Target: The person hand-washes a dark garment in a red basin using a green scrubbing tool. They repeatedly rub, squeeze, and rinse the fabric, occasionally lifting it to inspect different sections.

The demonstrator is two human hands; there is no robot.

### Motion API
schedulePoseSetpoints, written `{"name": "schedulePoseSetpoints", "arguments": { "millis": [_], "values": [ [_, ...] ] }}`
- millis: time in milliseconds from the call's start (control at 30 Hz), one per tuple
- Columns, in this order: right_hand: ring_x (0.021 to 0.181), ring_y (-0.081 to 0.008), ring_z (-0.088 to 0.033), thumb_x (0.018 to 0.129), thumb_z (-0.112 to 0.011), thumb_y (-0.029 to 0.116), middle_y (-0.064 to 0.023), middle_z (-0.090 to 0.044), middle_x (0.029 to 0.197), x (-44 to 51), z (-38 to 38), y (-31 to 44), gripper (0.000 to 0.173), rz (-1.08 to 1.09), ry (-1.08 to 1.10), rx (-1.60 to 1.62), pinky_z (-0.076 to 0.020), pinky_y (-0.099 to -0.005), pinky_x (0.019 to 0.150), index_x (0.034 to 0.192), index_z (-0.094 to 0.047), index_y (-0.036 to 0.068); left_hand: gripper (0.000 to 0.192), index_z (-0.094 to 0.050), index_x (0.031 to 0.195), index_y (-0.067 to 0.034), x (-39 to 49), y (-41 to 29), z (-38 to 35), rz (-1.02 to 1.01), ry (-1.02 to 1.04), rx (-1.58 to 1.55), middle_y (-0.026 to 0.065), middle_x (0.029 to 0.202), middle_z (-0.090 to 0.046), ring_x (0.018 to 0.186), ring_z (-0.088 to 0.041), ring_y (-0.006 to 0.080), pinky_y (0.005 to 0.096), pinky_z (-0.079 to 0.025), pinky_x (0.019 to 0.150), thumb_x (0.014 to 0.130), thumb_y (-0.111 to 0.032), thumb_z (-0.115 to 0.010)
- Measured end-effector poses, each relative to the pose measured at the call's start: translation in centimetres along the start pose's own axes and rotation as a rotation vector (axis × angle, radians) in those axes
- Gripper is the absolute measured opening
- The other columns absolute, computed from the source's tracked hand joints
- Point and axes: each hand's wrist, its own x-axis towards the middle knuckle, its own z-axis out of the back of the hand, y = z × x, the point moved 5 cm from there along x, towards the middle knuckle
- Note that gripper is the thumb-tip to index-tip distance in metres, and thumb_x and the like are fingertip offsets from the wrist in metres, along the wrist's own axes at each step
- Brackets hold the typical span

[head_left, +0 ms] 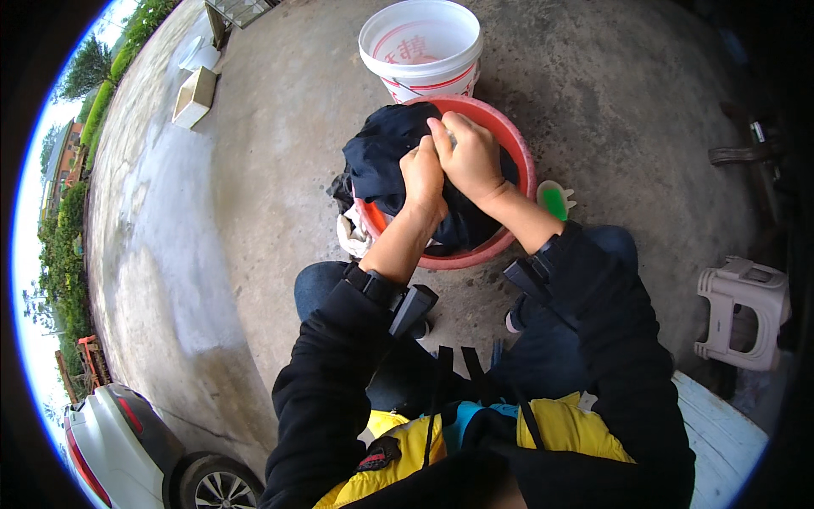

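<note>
A red plastic basin (523, 143) stands on the ground in front of me, heaped with dark cloth (388, 143). Over its middle my left hand (423, 175) and my right hand (472, 156) are pressed side by side as fists. A small pale item (451, 137), probably cloth, shows between their curled fingers; most of it is hidden. Dark fabric hangs over the basin's left rim. Beside that rim lies a white cloth (351, 235). A pale dish with a green piece (554, 202), possibly soap, sits to the right of the basin.
A white bucket (420, 70) with red print stands behind the basin. To the right is a grey plastic stool (741, 312). A pale rectangular tub (194, 97) sits far left on the concrete ground (292, 83). A car (121, 439) is parked lower left.
</note>
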Motion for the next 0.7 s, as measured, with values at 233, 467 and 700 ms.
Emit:
{"name": "schedulePoseSetpoints", "arguments": {
  "millis": [233, 467, 700],
  "values": [
    [0.065, -0.0369, -0.061, 0.086, -0.065, 0.015, -0.0165, -0.059, 0.078, -0.2, 0.4, 1.6, 0.016, 0.15, 0.244, 0.098, -0.049, -0.0418, 0.058, 0.077, -0.056, 0.005, 0.025, -0.064, 0.095, -0.005, -1.2, -1.4, -0.8, 0.088, 0.312, -0.276, 0.0036, 0.083, -0.062, 0.076, -0.058, 0.0172, 0.0315, -0.048, 0.065, 0.098, -0.023, -0.046],
    [0.104, -0.0179, -0.061, 0.085, -0.073, 0.011, -0.0063, -0.063, 0.107, 2.3, -0.1, -10.9, 0.034, -0.694, 0.532, 1.07, -0.0504, -0.031, 0.093, 0.116, -0.059, 0.007, 0.039, -0.064, 0.114, 0.001, -3.9, -5.4, -0.8, -0.001, 0.245, -0.115, 0.0112, 0.101, -0.07, 0.088, -0.069, 0.0231, 0.0352, -0.057, 0.08, 0.091, -0.031, -0.068],
    [0.08, -0.0309, -0.066, 0.08, -0.071, 0.016, -0.0122, -0.064, 0.094, -1.2, 0.7, 3.6, 0.019, 0.48, 0.397, 0.314, -0.0538, -0.038, 0.069, 0.092, -0.059, 0.007, 0.03, -0.064, 0.099, -0.002, -1.9, -3.2, -0.8, 0.004, 0.312, -0.165, 0.0081, 0.084, -0.064, 0.072, -0.061, 0.0165, 0.0334, -0.051, 0.066, 0.095, -0.032, -0.059]
  ]
}}
